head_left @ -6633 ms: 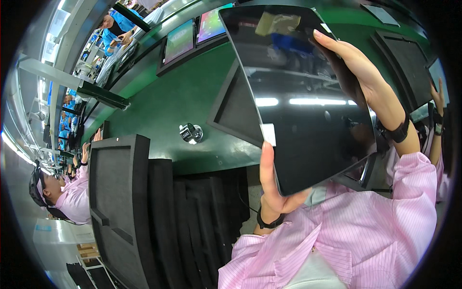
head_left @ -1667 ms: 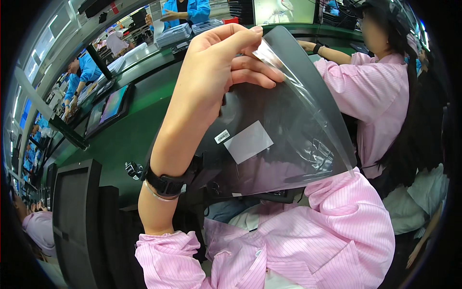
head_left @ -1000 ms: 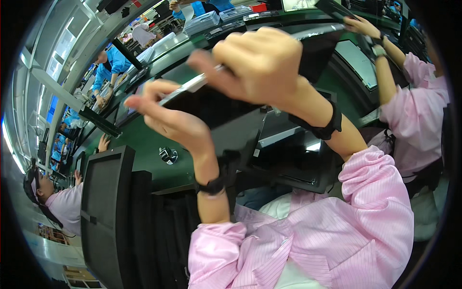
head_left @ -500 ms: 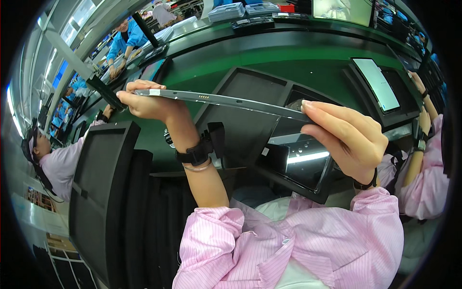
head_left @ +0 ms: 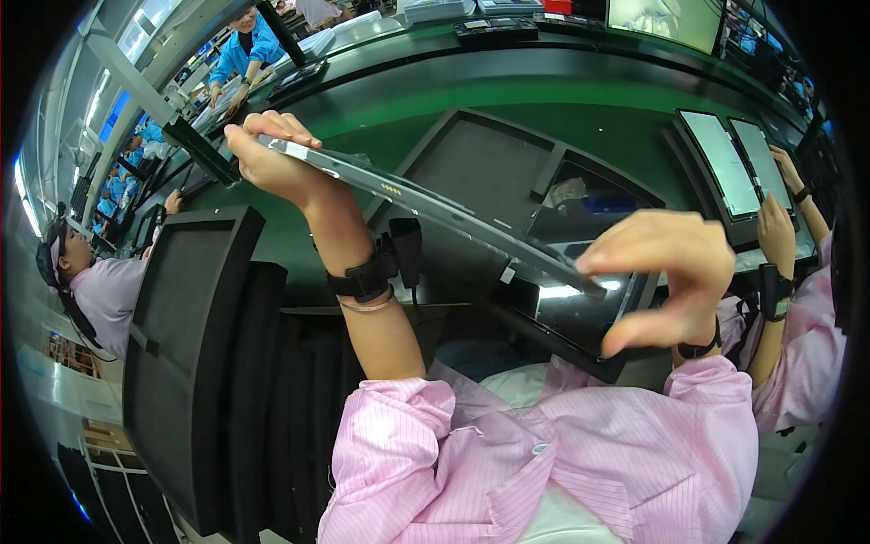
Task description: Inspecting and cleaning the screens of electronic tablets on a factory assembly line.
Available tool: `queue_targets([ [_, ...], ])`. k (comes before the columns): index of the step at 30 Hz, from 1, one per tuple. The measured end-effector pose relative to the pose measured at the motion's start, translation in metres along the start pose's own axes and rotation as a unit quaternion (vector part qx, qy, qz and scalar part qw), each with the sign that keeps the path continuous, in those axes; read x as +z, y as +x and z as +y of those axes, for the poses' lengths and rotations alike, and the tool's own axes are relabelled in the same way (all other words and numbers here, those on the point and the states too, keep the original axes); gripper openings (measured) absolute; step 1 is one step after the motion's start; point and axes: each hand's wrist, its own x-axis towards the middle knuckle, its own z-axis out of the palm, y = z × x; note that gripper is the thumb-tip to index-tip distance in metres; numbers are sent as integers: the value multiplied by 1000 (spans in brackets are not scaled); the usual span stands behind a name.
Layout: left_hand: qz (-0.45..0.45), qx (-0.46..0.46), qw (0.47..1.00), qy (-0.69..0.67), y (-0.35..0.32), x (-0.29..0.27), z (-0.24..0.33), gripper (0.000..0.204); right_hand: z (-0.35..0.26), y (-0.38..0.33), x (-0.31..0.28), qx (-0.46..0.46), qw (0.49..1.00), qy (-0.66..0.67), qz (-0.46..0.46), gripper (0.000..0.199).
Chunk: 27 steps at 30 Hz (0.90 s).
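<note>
A thin grey tablet (head_left: 444, 216) is held up edge-on above the table, sloping down toward the right. Small gold contacts show along its edge. My left hand (head_left: 283, 165) grips its far left end between thumb and fingers. At the lower right end, my right hand (head_left: 675, 272) has thumb and forefinger spread wide, the forefinger at the tablet's corner and the thumb well apart. Below lies a black tray (head_left: 489, 154) with a bare compartment and, nearer me, a dark glossy tablet (head_left: 580, 322) reflecting a light strip.
Black trays (head_left: 190, 354) stand stacked at my left. On the right, a co-worker's hands (head_left: 779, 218) are at two lit tablets (head_left: 720, 163). A monitor (head_left: 666, 23) and stacked items (head_left: 439, 11) line the back of the green table. Other people sit at left and far left.
The held tablet has tilted more steeply, its right end lower. My right thumb has come away from it, widening the hand. At right, a second lit tablet now shows beside the first.
</note>
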Motion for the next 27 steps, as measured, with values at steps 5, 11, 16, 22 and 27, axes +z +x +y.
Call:
queue_targets([
  [5,14,1,1000,24,0,-3,-5,47,0,-11,13,-40,989,-136,30,30],
  [11,-8,5,1000,4,0,-8,-4,46,3,-11,17,43,997,-60,32,10],
  [16,-237,-51,958,-153,8,-15,-6,50,31,2,25,227,968,26,106,9],
  [22,-252,-111,946,-170,-1,8,-3,54,73,10,24,289,945,42,145,17],
  [27,-231,-112,952,-166,-5,17,6,52,87,10,22,327,935,27,137,21],
])
